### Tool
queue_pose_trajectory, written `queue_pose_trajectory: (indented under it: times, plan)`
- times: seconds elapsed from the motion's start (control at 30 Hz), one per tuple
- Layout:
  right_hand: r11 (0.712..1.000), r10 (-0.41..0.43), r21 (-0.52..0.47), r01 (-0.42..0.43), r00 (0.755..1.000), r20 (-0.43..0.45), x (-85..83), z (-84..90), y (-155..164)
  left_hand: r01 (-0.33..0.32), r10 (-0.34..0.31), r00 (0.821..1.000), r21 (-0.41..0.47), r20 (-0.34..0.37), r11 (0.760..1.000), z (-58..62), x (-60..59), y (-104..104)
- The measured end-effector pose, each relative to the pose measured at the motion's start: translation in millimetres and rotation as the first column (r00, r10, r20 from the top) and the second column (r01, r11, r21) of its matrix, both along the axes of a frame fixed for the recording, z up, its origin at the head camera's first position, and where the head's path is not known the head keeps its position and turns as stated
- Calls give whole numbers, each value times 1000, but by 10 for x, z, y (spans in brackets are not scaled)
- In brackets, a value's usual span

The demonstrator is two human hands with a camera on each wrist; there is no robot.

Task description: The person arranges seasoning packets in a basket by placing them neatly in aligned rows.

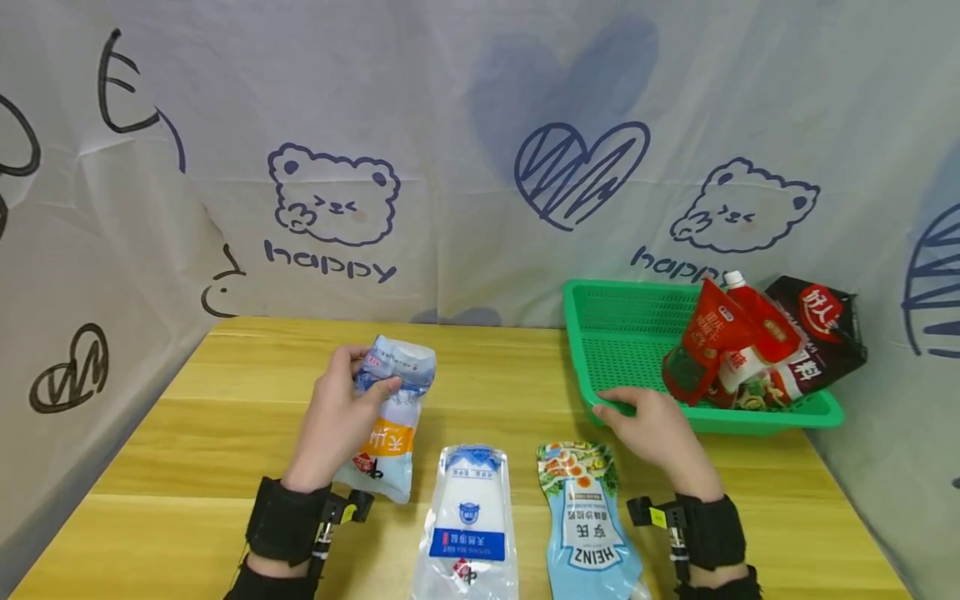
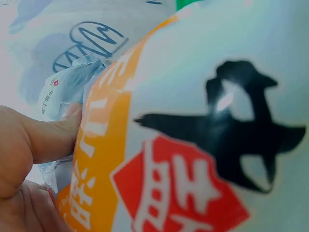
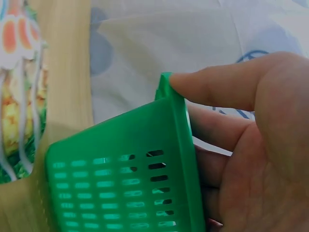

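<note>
My left hand (image 1: 345,412) grips a white and blue packet with an orange band (image 1: 393,408) near its top end, thumb on the front. In the left wrist view the bulging packet (image 2: 203,121) fills much of the picture. My right hand (image 1: 651,425) pinches the near-left rim of a green plastic basket (image 1: 573,333). The right wrist view has the thumb on the basket's rim (image 3: 176,101) and fingers behind it. Between the hands lie a white sea salt bag (image 1: 468,508) and a light blue Heinz pouch (image 1: 588,533).
In the basket's right half sit a red pouch (image 1: 705,342), a red pouch with a white cap (image 1: 761,321) and a dark seasoning bag (image 1: 813,325) that leans over the rim. The wooden table (image 1: 187,467) meets a printed cloth (image 1: 465,250) at the back.
</note>
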State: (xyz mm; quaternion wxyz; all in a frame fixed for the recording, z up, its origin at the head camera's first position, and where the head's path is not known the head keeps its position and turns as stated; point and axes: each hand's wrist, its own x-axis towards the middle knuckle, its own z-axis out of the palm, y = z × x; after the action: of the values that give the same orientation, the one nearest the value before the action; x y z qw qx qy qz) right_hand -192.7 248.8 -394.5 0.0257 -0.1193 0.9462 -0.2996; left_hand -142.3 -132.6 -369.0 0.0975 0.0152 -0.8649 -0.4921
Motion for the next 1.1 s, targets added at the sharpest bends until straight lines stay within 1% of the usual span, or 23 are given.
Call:
queue_pose_trajectory:
  times: [0.1,0.23,0.3,0.4,0.47,0.53,0.57,0.63,0.7,0.77,0.83,0.9,1.0,1.1]
  plan:
    - [1000,2,-9,-2,999,45,-12,6,9,24,-23,1000,48,-15,999,41,-36,122]
    - [1000,0,-24,2,997,83,-22,30,3,57,-53,998,102,-36,993,75,-68,280]
    - [1000,-2,-28,4,995,96,-22,41,-9,72,-67,997,115,-44,991,80,-68,345]
    - [999,-5,-32,8,996,90,-7,66,-40,87,-83,996,102,-44,991,77,-57,415]
    - [999,-13,-42,16,998,55,14,93,-70,94,-91,995,86,-46,992,78,-47,445]
    - [998,-42,-57,41,999,-23,40,130,-110,103,-100,994,74,-51,992,84,-38,475]
    - [996,-63,-70,58,995,-73,55,151,-135,106,-103,993,71,-53,992,92,-32,491]
    - [989,-103,-118,83,979,-175,88,196,-191,116,-112,992,65,-58,991,103,-21,525]
    - [980,-129,-184,82,957,-260,122,241,-258,125,-122,991,58,-61,990,116,-10,562]
    - [965,-117,-259,35,945,-306,164,277,-348,132,-129,990,45,-62,990,125,5,594]
    - [949,-74,-313,-31,946,-317,210,304,-453,143,-141,988,32,-69,989,129,19,626]
    - [936,-16,-340,-92,953,-301,256,313,-570,157,-155,985,25,-71,987,131,34,660]
    - [906,73,-385,-175,962,-265,318,293,-725,186,-185,980,16,-77,982,121,50,713]
    - [859,140,-458,-228,966,-219,351,257,-826,217,-216,973,4,-76,976,101,62,769]
